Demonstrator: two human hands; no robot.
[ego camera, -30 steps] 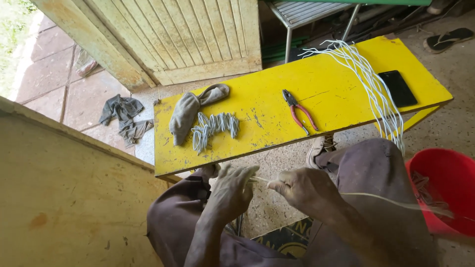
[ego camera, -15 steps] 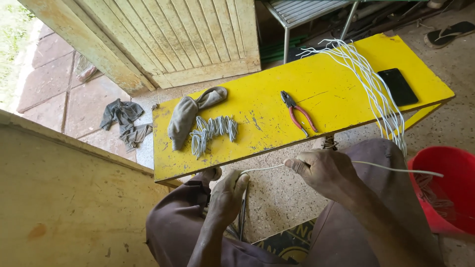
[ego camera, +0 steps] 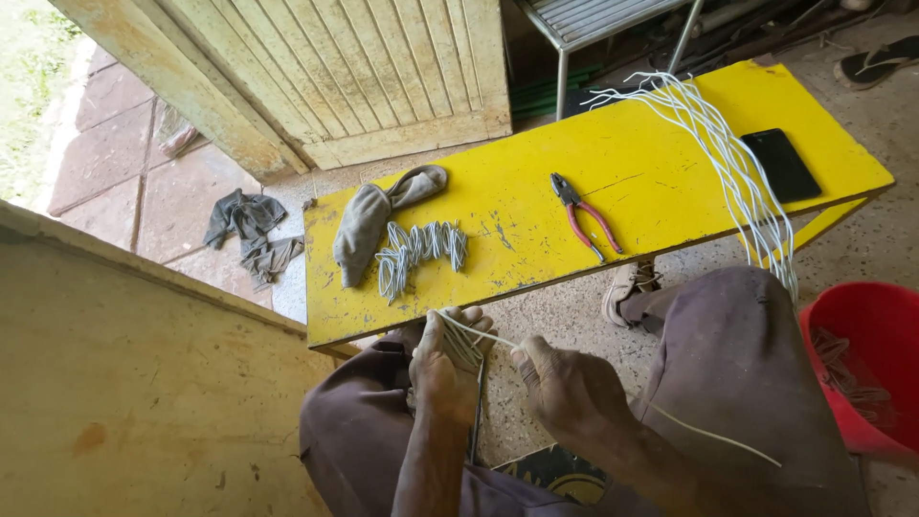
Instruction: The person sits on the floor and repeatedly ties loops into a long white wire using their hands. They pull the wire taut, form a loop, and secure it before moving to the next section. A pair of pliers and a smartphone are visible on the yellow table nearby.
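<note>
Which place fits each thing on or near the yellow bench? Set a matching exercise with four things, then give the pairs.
Things:
1. pliers
2. black phone
3. red bucket
4. grey rags

Places:
A. on the paving left of the bench
B. on the floor at the right edge
C. middle of the yellow bench
D. right end of the bench

Pairs: 1-C, 2-D, 3-B, 4-A

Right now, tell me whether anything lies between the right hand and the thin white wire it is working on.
Nothing visible does. The right hand already pinches the thin white wire, which runs straight to the left hand, where it is looped around the fingers.
</note>
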